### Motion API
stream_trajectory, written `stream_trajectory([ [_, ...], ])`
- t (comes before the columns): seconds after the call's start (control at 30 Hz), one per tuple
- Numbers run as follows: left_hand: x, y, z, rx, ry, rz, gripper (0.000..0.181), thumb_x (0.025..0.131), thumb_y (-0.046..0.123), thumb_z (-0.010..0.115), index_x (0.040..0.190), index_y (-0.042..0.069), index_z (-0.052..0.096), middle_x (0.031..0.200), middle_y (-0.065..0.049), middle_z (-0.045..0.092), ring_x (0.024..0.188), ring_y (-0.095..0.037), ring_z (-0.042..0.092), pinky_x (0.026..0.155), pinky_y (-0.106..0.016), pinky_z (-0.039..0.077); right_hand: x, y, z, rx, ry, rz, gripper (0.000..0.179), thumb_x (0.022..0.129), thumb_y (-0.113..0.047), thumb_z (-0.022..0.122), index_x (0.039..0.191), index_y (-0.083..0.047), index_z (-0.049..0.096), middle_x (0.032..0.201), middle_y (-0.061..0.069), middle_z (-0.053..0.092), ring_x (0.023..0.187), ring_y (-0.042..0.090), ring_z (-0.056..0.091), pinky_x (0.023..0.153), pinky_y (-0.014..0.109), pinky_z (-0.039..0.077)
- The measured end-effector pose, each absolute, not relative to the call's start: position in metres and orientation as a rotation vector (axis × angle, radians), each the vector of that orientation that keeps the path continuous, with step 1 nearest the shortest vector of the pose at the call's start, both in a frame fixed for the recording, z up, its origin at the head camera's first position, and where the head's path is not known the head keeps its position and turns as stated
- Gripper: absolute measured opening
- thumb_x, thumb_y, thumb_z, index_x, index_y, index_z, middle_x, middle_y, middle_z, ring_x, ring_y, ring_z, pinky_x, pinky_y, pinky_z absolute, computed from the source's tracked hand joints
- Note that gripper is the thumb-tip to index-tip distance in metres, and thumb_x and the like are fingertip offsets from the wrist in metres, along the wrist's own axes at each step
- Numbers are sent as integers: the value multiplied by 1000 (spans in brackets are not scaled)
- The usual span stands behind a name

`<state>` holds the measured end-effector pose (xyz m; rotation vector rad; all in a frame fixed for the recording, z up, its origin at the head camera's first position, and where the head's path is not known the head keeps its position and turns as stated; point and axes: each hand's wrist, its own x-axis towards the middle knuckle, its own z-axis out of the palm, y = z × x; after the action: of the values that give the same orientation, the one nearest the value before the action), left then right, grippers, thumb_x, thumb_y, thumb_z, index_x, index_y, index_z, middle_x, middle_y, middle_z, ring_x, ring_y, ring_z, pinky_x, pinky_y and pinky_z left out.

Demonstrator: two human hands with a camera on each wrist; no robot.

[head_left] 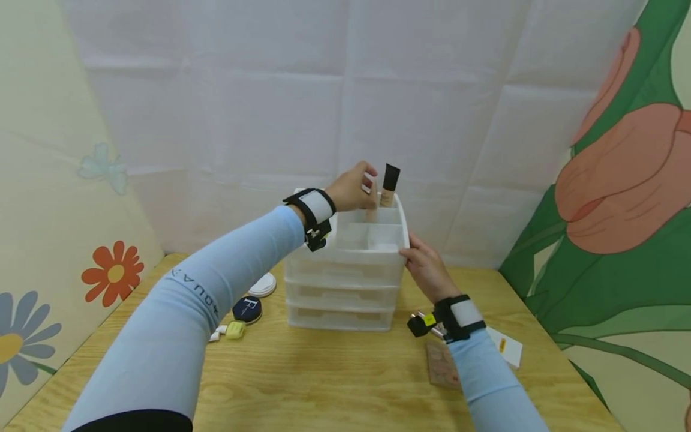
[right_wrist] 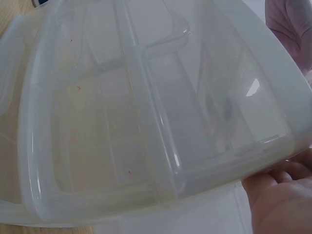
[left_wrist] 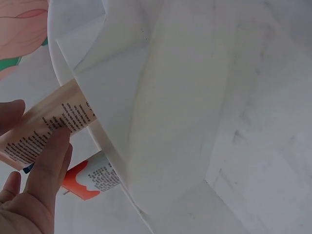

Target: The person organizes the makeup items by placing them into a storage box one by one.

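Note:
A white storage box with clear drawers (head_left: pixel 340 294) stands on the table, its top divided into open compartments. Over the back compartments, my left hand (head_left: pixel 351 187) pinches a beige cosmetic tube (left_wrist: pixel 53 122) with small print between thumb and fingers. The tube's far end dips behind a compartment wall in the left wrist view. Beside it, an orange-and-white tube (left_wrist: pixel 100 175) shows in the same view. A black-capped foundation tube (head_left: pixel 390 183) stands upright in the back right compartment. My right hand (head_left: pixel 429 270) grips the box's right side near the top, its fingers curled against the edge.
Left of the box lie a white round case (head_left: pixel 263 285), a navy compact (head_left: pixel 247 309) and a small yellow case (head_left: pixel 235 329). A palette (head_left: pixel 442 365) and a white carton (head_left: pixel 504 347) lie near the right forearm. A white cloth backdrop (head_left: pixel 259 120) hangs behind.

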<state>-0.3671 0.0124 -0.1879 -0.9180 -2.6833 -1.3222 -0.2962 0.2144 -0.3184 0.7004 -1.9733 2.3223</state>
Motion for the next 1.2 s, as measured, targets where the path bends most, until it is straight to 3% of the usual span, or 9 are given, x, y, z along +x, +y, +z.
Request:
stream_trajectory([
  [0.53,-356,-4,-170,-894,-2669,-1349,62,84,-1,71,137,3,38,127,-20,53,96,-26,62,72,-28,55,-297,218,-317,676,-1943,2355,58,98,4,31,151,7,7,160,18,5,143,26,9,116,35,14],
  [0.9,-338,-39,-161,-865,-2646,-1471,62,86,1,71,137,4,37,126,-16,51,104,-26,62,77,-31,56,-299,222,-315,677,-1955,2353,58,99,3,31,152,6,7,160,17,4,144,25,8,116,35,12],
  [1.2,-314,-70,-173,-990,-2609,-1545,58,90,1,67,137,2,35,130,-18,49,110,-30,59,81,-35,55,-299,229,-316,669,-1990,2329,58,100,1,32,152,4,6,161,15,2,145,26,7,116,38,11],
])
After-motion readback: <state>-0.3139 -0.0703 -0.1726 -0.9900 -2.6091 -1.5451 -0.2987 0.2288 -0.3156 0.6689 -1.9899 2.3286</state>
